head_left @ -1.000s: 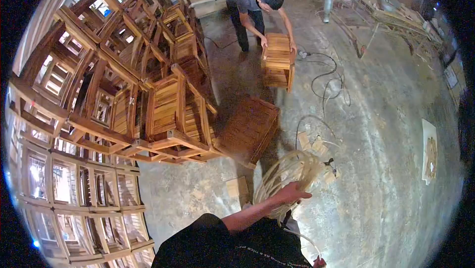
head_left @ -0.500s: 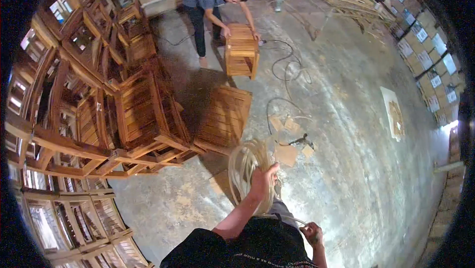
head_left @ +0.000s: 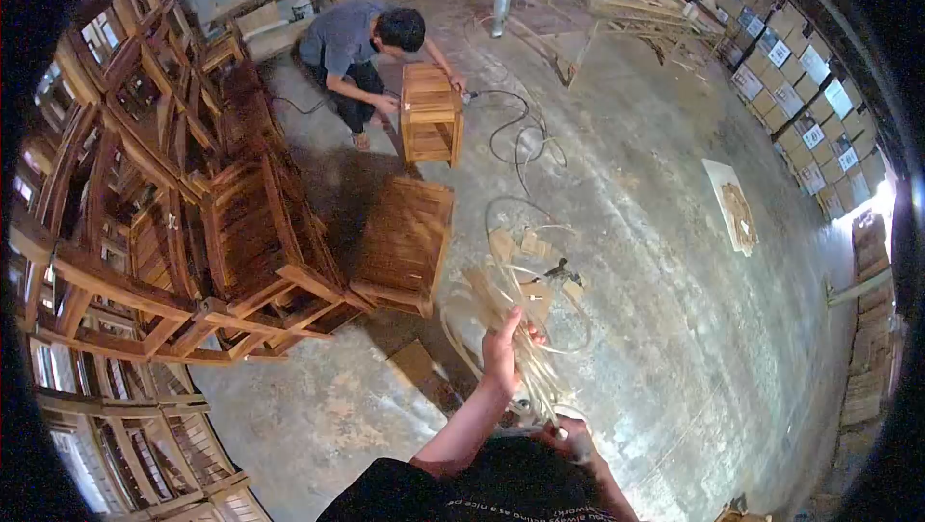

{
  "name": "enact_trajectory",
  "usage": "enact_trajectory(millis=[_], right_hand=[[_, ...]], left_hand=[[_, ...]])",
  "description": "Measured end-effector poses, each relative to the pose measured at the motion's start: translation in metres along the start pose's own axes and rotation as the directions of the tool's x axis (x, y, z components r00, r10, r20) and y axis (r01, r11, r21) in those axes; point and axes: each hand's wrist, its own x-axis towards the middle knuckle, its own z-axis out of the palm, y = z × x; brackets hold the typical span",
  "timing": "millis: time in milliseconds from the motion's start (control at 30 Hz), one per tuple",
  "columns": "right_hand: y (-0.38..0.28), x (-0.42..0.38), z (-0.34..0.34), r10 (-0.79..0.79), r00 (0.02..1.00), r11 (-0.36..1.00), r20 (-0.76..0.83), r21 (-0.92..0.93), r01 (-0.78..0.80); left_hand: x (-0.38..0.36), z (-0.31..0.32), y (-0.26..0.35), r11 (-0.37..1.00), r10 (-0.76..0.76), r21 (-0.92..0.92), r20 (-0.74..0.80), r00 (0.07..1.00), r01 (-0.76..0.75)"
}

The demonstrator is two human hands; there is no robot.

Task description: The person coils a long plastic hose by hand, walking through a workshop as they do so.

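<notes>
My left hand [head_left: 502,356] is closed around a coil of pale, translucent hose [head_left: 542,383], whose loops fan out above and below the fist. Close to my body, my right hand [head_left: 570,435] grips a strand at the lower end of the same coil. Its fingers are partly blurred. Beyond the coil, several flat brown cardboard pieces [head_left: 536,244] and a dark tool with a cord, perhaps a spray gun [head_left: 559,271], lie on the concrete floor.
Stacked wooden chair frames [head_left: 260,223] fill the left side. A slatted wooden panel [head_left: 405,238] stands ahead. Another person [head_left: 352,50] crouches at a small wooden stand [head_left: 431,98]. A black cable [head_left: 520,127] loops across the floor. Cartons [head_left: 790,88] are piled at right.
My right hand has come in from the right to the coil's lower end. The coil's loops have spread and tilted. The other person has lowered from bending to crouching. My view has shifted.
</notes>
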Motion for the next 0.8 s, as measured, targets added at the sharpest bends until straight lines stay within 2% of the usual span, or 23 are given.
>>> enact_trajectory(millis=[100, 133, 200, 267, 300, 333, 367, 400, 433, 500, 533, 567, 600, 633, 667, 733, 800], right_hand=[[-0.031, -0.019, -0.051, 0.252, 0.958, 0.961, -0.139, 0.155, -0.231], [-0.053, -0.023, -0.075, 0.343, 0.923, 0.902, -0.176, 0.335, -0.272], [-0.044, -0.035, -0.102, 0.296, 0.909, 0.931, -0.295, 0.304, -0.204], [-0.031, -0.05, -0.129, 0.36, 0.87, 0.913, -0.336, 0.317, -0.256], [-0.024, -0.06, -0.139, 0.428, 0.836, 0.864, -0.344, 0.427, -0.267], [-0.003, -0.07, -0.145, 0.433, 0.808, 0.857, -0.401, 0.462, -0.23], [0.019, -0.08, -0.153, 0.441, 0.77, 0.848, -0.46, 0.495, -0.189], [0.029, -0.092, -0.165, 0.551, 0.695, 0.758, -0.462, 0.626, -0.184], [0.037, -0.101, -0.179, 0.646, 0.623, 0.651, -0.441, 0.744, -0.148], [0.053, -0.13, -0.214, 0.661, 0.551, 0.676, -0.509, 0.723, -0.143], [0.068, -0.142, -0.217, 0.68, 0.469, 0.687, -0.563, 0.714, -0.138], [0.086, -0.152, -0.218, 0.689, 0.395, 0.699, -0.607, 0.7, -0.144], [0.099, -0.166, -0.226, 0.713, 0.365, 0.679, -0.599, 0.719, -0.146], [0.112, -0.18, -0.233, 0.732, 0.338, 0.661, -0.591, 0.735, -0.147], [0.123, -0.193, -0.235, 0.739, 0.263, 0.662, -0.62, 0.74, -0.116], [0.125, -0.206, -0.226, 0.73, 0.113, 0.682, -0.674, 0.728, -0.07], [0.128, -0.24, -0.225, 0.741, 0.006, 0.672, -0.672, 0.74, -0.02]], left_hand=[[0.005, -0.02, -0.026, 0.998, -0.012, 0.058, 0.007, 1.0, 0.011], [0.004, -0.025, -0.035, 0.992, -0.002, 0.13, 0.032, 0.999, -0.002], [0.041, -0.091, -0.082, 0.951, -0.02, 0.306, -0.03, 0.999, 0.028], [0.027, -0.093, -0.102, 0.879, -0.094, 0.466, -0.043, 0.995, 0.103], [0.003, -0.074, -0.101, 0.825, -0.171, 0.541, -0.035, 0.985, 0.162], [-0.005, -0.059, -0.108, 0.792, -0.135, 0.597, -0.032, 0.99, 0.127], [-0.026, -0.047, -0.115, 0.723, -0.164, 0.661, -0.118, 0.979, 0.2], [-0.003, -0.088, -0.123, 0.626, -0.167, 0.768, -0.039, 0.985, 0.137], [-0.03, -0.052, -0.128, 0.642, -0.079, 0.766, 0.106, 0.991, -0.031], [-0.022, -0.081, -0.142, 0.527, -0.097, 0.828, 0.285, 0.954, -0.193], [0.014, -0.124, -0.132, 0.593, -0.298, 0.802, 0.134, 0.945, 0.073], [0.048, -0.167, -0.122, 0.59, -0.491, 0.721, -0.037, 0.87, 0.363], [0.079, -0.205, -0.113, 0.517, -0.64, 0.607, -0.194, 0.743, 0.604], [0.073, -0.181, -0.13, 0.321, -0.681, 0.788, -0.194, 0.706, 0.526], [0.072, -0.165, -0.144, 0.115, -0.719, 0.914, -0.193, 0.668, 0.388], [0.017, -0.089, -0.17, -0.241, -0.801, 0.971, -0.202, 0.563, 0.006], [-0.068, 0.004, -0.2, -0.243, -0.832, 0.952, -0.107, 0.544, -0.184]])
